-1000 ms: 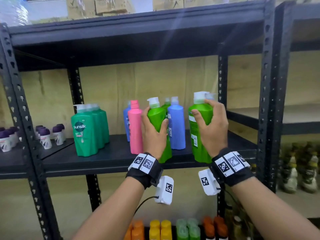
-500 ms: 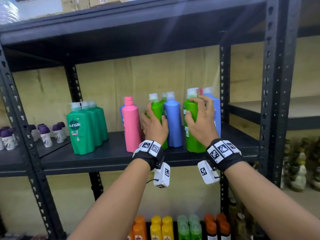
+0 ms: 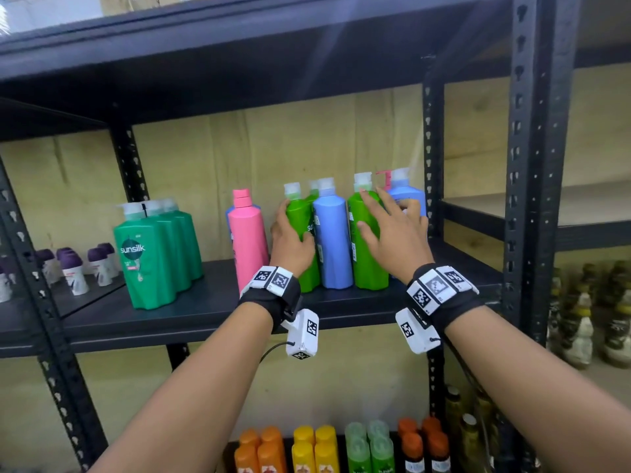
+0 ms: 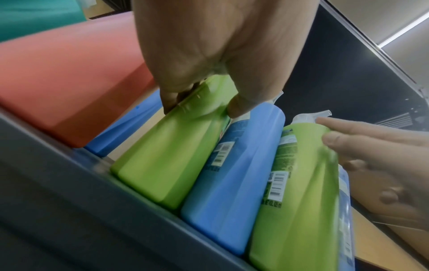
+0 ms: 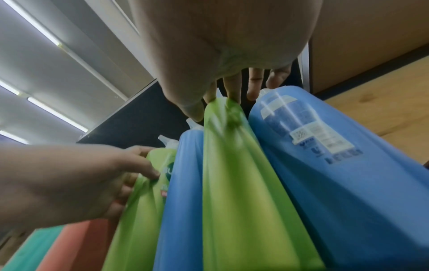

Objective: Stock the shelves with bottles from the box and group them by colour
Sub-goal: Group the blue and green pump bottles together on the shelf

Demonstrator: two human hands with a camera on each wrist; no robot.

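Left hand grips one green bottle on the shelf; right hand, fingers apparently spread, rests on another: close up greens, shifting the blue bottle between them aside.

The person's forearms are bare. Each wrist wears a black strap topped with white black-patterned marker tiles; a white camera box with a black cable hangs underneath.

- Black shelf carries dark green bottles toward its left edge
- Pink bottle mid-shelf
- Light green bottles and blue bottles alternating toward the right edge
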